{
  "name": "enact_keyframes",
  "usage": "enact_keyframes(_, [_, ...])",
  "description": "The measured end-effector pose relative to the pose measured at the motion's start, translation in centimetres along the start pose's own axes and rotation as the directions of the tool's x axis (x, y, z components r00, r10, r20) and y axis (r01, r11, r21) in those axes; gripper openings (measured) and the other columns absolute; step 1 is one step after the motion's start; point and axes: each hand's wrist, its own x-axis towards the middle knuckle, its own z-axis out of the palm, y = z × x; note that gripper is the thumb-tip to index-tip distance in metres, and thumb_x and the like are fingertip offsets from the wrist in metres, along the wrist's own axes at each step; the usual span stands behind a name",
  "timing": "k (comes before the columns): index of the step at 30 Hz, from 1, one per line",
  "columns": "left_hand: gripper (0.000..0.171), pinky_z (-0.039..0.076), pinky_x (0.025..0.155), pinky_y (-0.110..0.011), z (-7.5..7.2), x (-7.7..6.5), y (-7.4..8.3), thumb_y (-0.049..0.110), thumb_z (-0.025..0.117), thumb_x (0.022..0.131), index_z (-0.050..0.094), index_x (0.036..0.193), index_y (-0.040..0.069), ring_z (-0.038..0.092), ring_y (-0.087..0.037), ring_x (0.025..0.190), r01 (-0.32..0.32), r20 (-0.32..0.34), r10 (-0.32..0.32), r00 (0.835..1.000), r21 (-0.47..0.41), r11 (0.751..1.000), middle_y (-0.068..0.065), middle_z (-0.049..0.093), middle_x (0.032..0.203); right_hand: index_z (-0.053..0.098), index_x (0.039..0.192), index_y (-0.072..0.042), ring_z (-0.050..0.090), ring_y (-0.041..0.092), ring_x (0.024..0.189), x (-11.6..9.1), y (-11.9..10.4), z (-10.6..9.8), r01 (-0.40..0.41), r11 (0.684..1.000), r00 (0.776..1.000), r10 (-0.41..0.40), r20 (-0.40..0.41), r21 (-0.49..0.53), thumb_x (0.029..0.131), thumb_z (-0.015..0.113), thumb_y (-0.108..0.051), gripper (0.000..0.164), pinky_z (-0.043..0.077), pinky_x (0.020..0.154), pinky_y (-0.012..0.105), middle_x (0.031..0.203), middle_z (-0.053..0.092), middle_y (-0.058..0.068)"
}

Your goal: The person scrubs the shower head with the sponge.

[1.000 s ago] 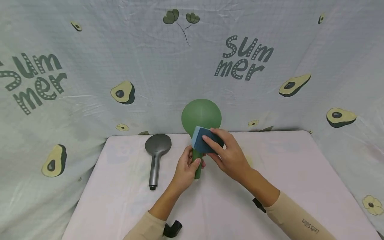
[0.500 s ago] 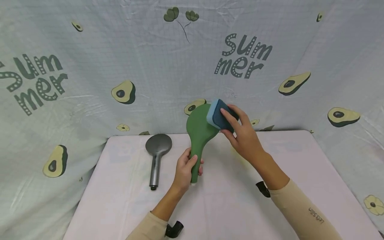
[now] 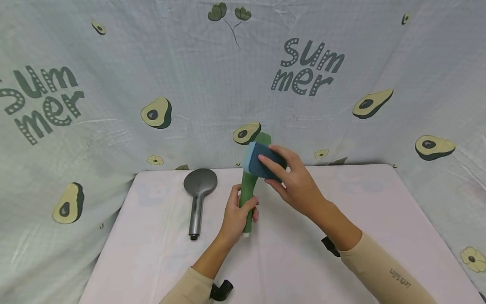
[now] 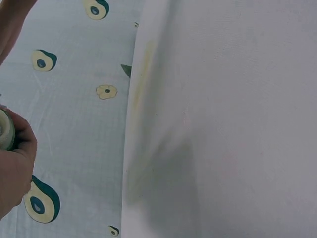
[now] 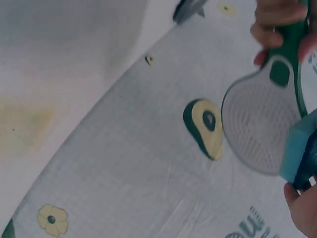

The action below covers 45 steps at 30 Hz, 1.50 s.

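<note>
My left hand grips a green shower head by its handle, head end up, above the table. A two-tone blue sponge is pinched between the thumb and fingers of my right hand. In the head view the sponge covers most of the shower head's round part, which is turned nearly edge-on. The right wrist view shows its pale nozzle face, with the sponge right at the edge. In the left wrist view, the handle's white-ringed end pokes out of my left hand.
A dark grey shower head lies on the pink-white table, left of my hands. Behind the table hangs a pale cloth printed with avocados and lettering. Black wrist mounts show under my forearms.
The green shower head has been turned from its broad back to nearly edge-on. My right hand has moved the sponge from the handle's top to the head's right edge, then back left across it.
</note>
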Motion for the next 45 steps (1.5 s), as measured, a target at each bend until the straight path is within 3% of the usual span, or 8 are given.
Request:
enact_keyframes(5, [0.04, 0.05, 0.08, -0.029, 0.0, 0.2, -0.2, 0.018, 0.059, 0.105, 0.049, 0.142, 0.009, 0.057, -0.015, 0.088, 0.004, -0.08, 0.003, 0.997, 0.086, 0.996, -0.008, 0.06, 0.108, 0.059, 0.145, -0.019, 0.051, 0.039, 0.136, -0.4, -1.6, 1.0, 0.181, 0.975, 0.983, -0.178, 0.038, -0.126, 0.085, 0.087, -0.014, 0.067, 0.052, 0.108, 0.05, 0.149, 0.05, 0.021])
enact_keyframes(9, [0.044, 0.05, 0.086, -0.03, -0.1, 0.3, -0.3, 0.02, 0.064, 0.102, 0.055, 0.14, 0.002, 0.058, -0.017, 0.097, -0.019, -0.116, 0.039, 0.992, 0.162, 0.987, -0.015, 0.066, 0.118, 0.059, 0.145, -0.02, 0.052, 0.038, 0.135, -0.2, -1.7, 0.9, 0.224, 0.963, 0.974, -0.218, 0.058, -0.152, 0.085, 0.087, -0.016, 0.067, 0.052, 0.107, 0.049, 0.148, 0.051, 0.021])
enact_keyframes(12, [0.048, 0.054, 0.084, -0.026, -0.2, 0.3, -0.5, 0.021, 0.066, 0.101, 0.054, 0.143, -0.001, 0.064, -0.017, 0.094, -0.071, -0.083, 0.088, 0.993, 0.194, 0.978, -0.018, 0.068, 0.113, 0.057, 0.148, -0.019, 0.049, 0.038, 0.138, 0.5, -1.3, 0.2, 0.182, 0.979, 0.983, -0.177, 0.057, -0.095, 0.087, 0.085, -0.015, 0.067, 0.049, 0.111, 0.05, 0.151, 0.048, 0.021])
enact_keyframes(15, [0.054, 0.057, 0.083, -0.023, -0.3, 0.3, -0.7, 0.018, 0.066, 0.102, 0.048, 0.15, 0.0, 0.068, -0.017, 0.092, -0.111, -0.03, 0.117, 0.993, 0.157, 0.981, -0.022, 0.068, 0.113, 0.054, 0.15, -0.018, 0.044, 0.039, 0.142, 1.7, -0.4, -0.7, 0.108, 0.994, 0.992, -0.107, 0.066, -0.012, 0.09, 0.081, -0.013, 0.066, 0.045, 0.114, 0.052, 0.155, 0.043, 0.021])
enact_keyframes(22, [0.052, 0.059, 0.089, -0.023, -0.1, 0.0, -0.9, 0.012, 0.057, 0.107, 0.041, 0.155, 0.004, 0.069, -0.008, 0.094, -0.1, 0.139, 0.091, 0.986, 0.062, 0.993, -0.027, 0.066, 0.125, 0.049, 0.154, -0.016, 0.038, 0.037, 0.147, 4.6, 2.4, -2.7, -0.106, 0.989, 0.991, 0.096, 0.094, 0.107, 0.095, 0.075, -0.013, 0.064, 0.045, 0.113, 0.055, 0.159, 0.038, 0.018])
enact_keyframes(31, [0.045, 0.059, 0.09, -0.026, -0.1, 0.1, -0.8, 0.011, 0.049, 0.11, 0.035, 0.151, -0.001, 0.072, -0.009, 0.097, -0.132, 0.263, 0.121, 0.957, 0.024, 0.991, -0.03, 0.061, 0.134, 0.05, 0.153, -0.016, 0.038, 0.038, 0.147, 5.9, 4.5, -3.1, -0.144, 0.986, 0.986, 0.135, 0.101, 0.086, 0.095, 0.076, -0.015, 0.064, 0.041, 0.116, 0.057, 0.158, 0.04, 0.018])
enact_keyframes(37, [0.044, 0.06, 0.089, -0.027, -0.1, 0.2, -1.1, 0.01, 0.044, 0.111, 0.029, 0.151, -0.001, 0.073, -0.011, 0.095, -0.135, 0.301, 0.135, 0.944, -0.019, 0.991, -0.036, 0.058, 0.134, 0.053, 0.151, -0.016, 0.042, 0.041, 0.143, 4.5, 3.6, -2.1, -0.044, 0.998, 0.996, 0.041, 0.079, 0.034, 0.093, 0.078, -0.011, 0.063, 0.042, 0.115, 0.058, 0.155, 0.043, 0.022])
enact_keyframes(45, [0.045, 0.059, 0.09, -0.027, 0.0, 0.2, -1.0, 0.015, 0.041, 0.113, 0.03, 0.154, 0.001, 0.072, -0.013, 0.097, -0.083, 0.26, 0.082, 0.962, -0.007, 0.997, -0.034, 0.056, 0.137, 0.056, 0.149, -0.019, 0.047, 0.036, 0.141, 1.7, 1.3, 0.0, 0.109, 0.993, 0.981, -0.102, 0.163, -0.036, 0.089, 0.082, -0.01, 0.066, 0.043, 0.117, 0.05, 0.153, 0.047, 0.018])
